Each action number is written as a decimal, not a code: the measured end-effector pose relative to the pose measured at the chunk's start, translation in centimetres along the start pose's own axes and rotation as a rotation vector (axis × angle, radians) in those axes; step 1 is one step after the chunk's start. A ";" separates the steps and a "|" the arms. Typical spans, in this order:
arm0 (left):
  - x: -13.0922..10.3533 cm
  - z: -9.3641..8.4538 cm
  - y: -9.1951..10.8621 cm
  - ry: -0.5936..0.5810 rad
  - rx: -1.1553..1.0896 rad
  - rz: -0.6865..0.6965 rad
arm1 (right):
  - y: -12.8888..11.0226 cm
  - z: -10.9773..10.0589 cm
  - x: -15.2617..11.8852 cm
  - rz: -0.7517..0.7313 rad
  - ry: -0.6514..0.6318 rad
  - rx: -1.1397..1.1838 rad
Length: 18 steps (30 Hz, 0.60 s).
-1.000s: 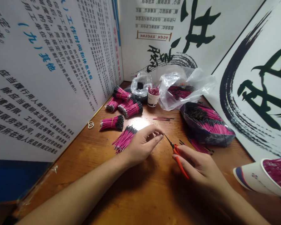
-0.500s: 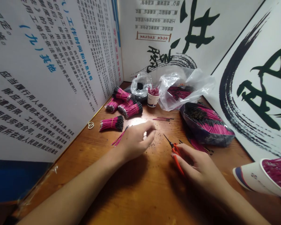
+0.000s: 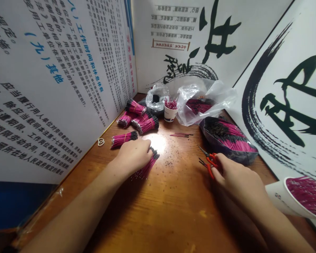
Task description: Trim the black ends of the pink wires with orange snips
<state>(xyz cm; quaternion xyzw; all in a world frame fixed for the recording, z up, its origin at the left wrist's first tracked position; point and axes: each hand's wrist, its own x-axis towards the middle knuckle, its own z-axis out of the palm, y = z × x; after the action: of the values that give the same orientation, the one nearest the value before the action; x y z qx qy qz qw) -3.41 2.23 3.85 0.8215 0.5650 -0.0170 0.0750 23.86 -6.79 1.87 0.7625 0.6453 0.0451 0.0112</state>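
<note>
My left hand (image 3: 135, 154) is closed over a loose bunch of pink wires with black ends (image 3: 149, 167) on the wooden table; how its fingers hold them is partly hidden. My right hand (image 3: 233, 175) holds small red-handled scissors (image 3: 210, 163), blades pointing up and left. Black wire ends (image 3: 202, 161) show just beside the scissors. Behind my left hand lies a banded bundle (image 3: 123, 139), with more banded bundles (image 3: 144, 123) further back. An open dark bag of pink wires (image 3: 231, 138) sits beyond my right hand.
A paper cup of wires (image 3: 170, 114) stands at the back beside clear plastic bags (image 3: 221, 95). Another wire-filled cup (image 3: 279, 196) is at the right edge. A few wires (image 3: 181, 135) lie mid-table, white bands (image 3: 100, 142) at left. Printed panels enclose the table.
My left hand has moved left and down onto the loose wires, whose bunch now shows beside it. My right hand and the scissors have moved right, and the scissors look more open.
</note>
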 end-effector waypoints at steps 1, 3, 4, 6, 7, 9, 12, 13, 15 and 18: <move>0.0 0.0 0.0 -0.002 0.009 -0.002 | -0.1 -0.1 -0.1 0.008 -0.022 -0.024; 0.0 -0.1 0.0 -0.005 0.013 -0.006 | -0.3 -0.3 -0.2 -0.013 -0.064 -0.019; -0.1 -0.2 0.1 0.000 0.009 -0.006 | -0.4 -0.2 -0.3 -0.031 -0.082 -0.003; -0.2 -0.1 0.1 0.027 -0.006 0.005 | -0.5 -0.1 -0.3 -0.052 -0.107 0.025; -0.2 0.0 0.3 0.050 -0.015 0.014 | -0.5 0.0 -0.2 -0.053 -0.115 0.035; -0.4 0.2 0.6 0.106 -0.038 0.046 | -0.4 0.1 -0.2 -0.051 -0.125 0.045; -0.6 0.6 1.5 0.191 -0.085 0.121 | -0.3 0.1 -0.1 -0.052 -0.092 0.038; -0.7 0.6 1.8 0.208 -0.100 0.148 | -0.3 0.0 0.0 -0.037 -0.088 0.016; -0.8 0.7 2.4 0.220 -0.124 0.196 | -0.4 -0.1 0.1 0.009 -0.114 -0.048; -1.0 0.8 2.9 0.216 -0.142 0.231 | -0.6 -0.3 0.2 0.038 -0.173 -0.101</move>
<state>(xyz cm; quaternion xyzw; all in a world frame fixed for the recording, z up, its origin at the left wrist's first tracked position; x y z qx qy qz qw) -1.00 0.20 3.51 0.8706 0.4715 0.1202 0.0732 23.29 -6.48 2.11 0.7743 0.6240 0.0121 0.1044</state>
